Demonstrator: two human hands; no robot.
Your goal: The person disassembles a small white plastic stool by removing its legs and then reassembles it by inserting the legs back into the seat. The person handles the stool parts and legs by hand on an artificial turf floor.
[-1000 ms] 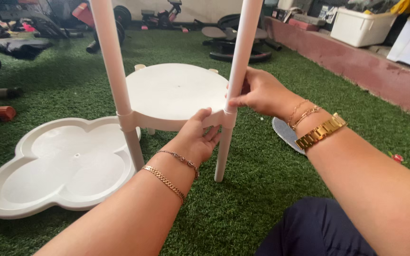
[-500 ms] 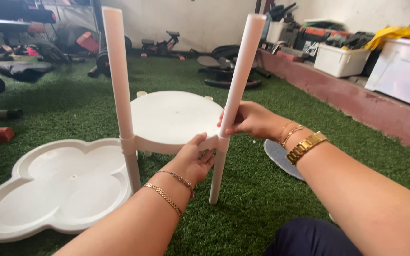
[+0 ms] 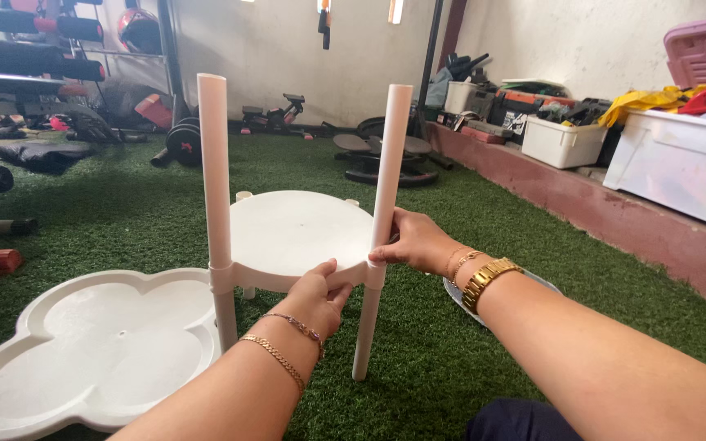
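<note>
Gripping the shelf (image 3: 300,233) rim from below, our left hand (image 3: 316,298) had its fingers curled shut on the edge, steadying it level above the turf (image 3: 418,359). Our right hand (image 3: 414,241) closed around the right tube (image 3: 382,229) at the joint, keeping it upright. The left tube (image 3: 216,196) stood in its socket, and a clover-shaped tray (image 3: 83,359) lay just beside.

Green artificial turf (image 3: 467,212) carries a white clover-shaped tray (image 3: 83,351) and white shelf stand (image 3: 300,233).

Matt white plastic round shelf (image 3: 300,233), smooth tube (image 3: 386,204), rough artificial turf (image 3: 467,220), seemingly metal watch (image 3: 490,282)
</note>
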